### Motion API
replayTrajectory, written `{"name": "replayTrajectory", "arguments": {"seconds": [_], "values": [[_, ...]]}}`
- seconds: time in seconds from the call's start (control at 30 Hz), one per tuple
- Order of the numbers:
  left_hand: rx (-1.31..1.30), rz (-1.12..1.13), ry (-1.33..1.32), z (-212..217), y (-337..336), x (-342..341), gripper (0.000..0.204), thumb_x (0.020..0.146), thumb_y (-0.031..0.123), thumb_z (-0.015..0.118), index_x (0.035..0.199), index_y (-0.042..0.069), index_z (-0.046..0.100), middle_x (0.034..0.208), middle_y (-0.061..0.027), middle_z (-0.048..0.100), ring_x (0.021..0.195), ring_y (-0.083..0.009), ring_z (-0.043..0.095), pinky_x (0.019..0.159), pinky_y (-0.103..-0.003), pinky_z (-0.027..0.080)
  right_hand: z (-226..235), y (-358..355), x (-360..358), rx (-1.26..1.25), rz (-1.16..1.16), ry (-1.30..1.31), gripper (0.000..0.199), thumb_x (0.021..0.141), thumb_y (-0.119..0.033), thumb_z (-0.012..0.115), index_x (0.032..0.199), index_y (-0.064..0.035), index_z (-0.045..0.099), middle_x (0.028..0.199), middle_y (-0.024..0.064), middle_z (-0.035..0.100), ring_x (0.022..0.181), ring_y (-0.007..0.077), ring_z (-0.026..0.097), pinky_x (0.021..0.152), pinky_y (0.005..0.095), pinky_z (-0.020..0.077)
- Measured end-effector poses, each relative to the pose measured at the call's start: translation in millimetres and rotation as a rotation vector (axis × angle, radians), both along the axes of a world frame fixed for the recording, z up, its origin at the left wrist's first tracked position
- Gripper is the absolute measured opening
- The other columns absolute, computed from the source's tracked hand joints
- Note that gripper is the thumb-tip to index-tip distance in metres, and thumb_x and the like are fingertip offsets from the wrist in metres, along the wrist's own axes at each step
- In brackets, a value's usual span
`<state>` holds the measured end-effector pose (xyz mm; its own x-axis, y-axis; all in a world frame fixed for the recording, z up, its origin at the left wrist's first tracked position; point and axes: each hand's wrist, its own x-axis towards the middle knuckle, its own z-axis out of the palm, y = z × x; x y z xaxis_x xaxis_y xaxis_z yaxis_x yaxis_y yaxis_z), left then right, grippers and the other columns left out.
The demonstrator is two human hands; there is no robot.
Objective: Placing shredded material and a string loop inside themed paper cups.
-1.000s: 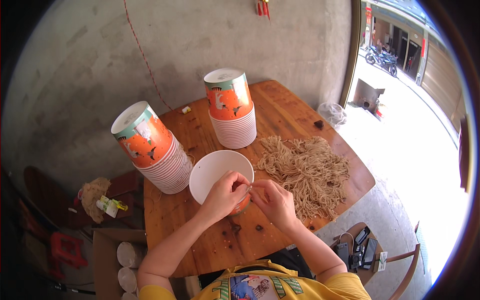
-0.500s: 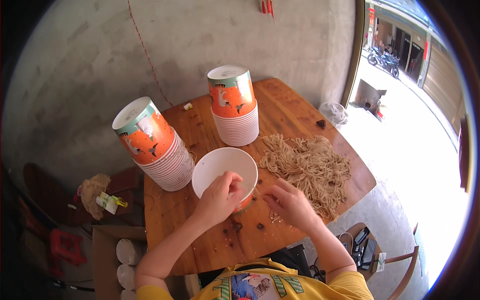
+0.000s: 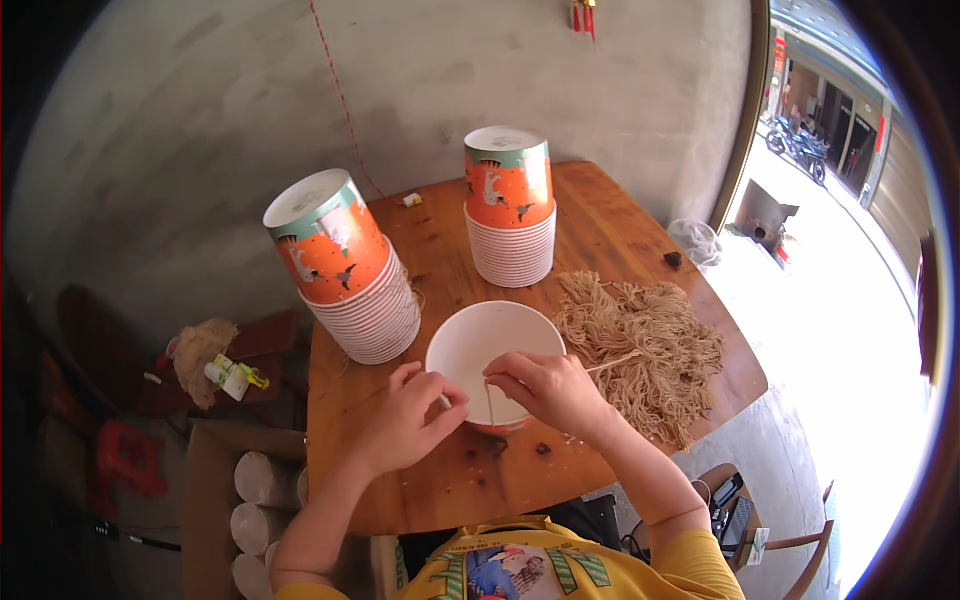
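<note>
Half a second ago the right hand (image 3: 548, 388) was out over the noodle pile (image 3: 645, 345); now it is back at the near rim of the white paper bowl (image 3: 494, 350), fingers pinched on a few thin strands that hang down into the bowl and trail off toward the pile. The left hand (image 3: 408, 418) has closed in beside it at the rim, fingertips drawn together (whether they grip a strand too is hard to tell). So a small portion appears to be going into the bowl, which sits on the wooden surface (image 3: 600, 220) between two stacks of orange cups (image 3: 345, 262).
</note>
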<state>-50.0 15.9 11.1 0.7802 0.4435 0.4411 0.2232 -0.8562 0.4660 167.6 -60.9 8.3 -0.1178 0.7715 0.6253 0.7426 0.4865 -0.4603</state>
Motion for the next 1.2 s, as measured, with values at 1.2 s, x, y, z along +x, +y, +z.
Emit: {"name": "replayTrajectory", "arguments": {"seconds": [1.2], "values": [[0.413, -0.118, 0.066, -13.3, -8.6, 17.7, 0.024, 0.077, -0.001, 0.067, 0.096, 0.003, 0.053, 0.097, -0.014, 0.055, 0.101, -0.0352, 0.055, 0.092, -0.044, 0.047, -7.1, 32.5, -10.9, -0.134, -0.24, 0.163, 0.013, 0.091, -0.019, 0.06, 0.091, -0.0058, 0.059, 0.075, 0.0162, 0.067, 0.07, 0.0383, 0.065, 0.06, 0.0467, 0.0513]]}}
